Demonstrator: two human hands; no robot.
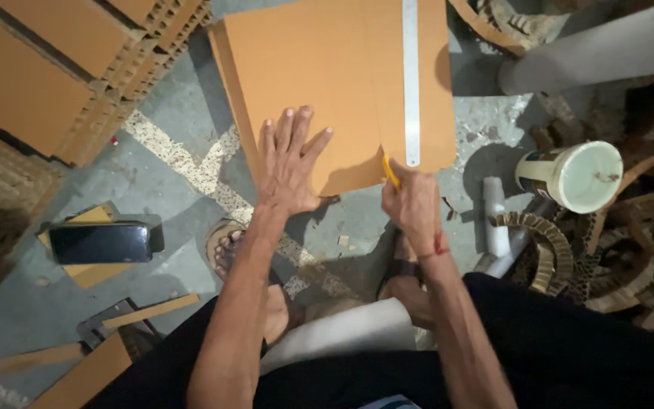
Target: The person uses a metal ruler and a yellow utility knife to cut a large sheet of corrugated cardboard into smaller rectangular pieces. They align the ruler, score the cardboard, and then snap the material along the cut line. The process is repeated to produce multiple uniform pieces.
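A cardboard sheet (319, 68) is laid flat on the floor (175, 113). The left hand (288, 163) is pressed palm-down on the sheet, fingers (297, 125) spread. A yellow cutter (390, 171) is gripped in the right hand (413, 203) at the sheet's near edge. A metal ruler (411, 76) is positioned along the sheet, just beyond the cutter. A phone (100, 242) is placed to the left; a white bucket (573, 176) is seen to the right.

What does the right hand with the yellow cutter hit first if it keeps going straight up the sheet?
Probably the long metal ruler: the right hand aims its yellow cutter at its near end on the flat brown cardboard sheet.
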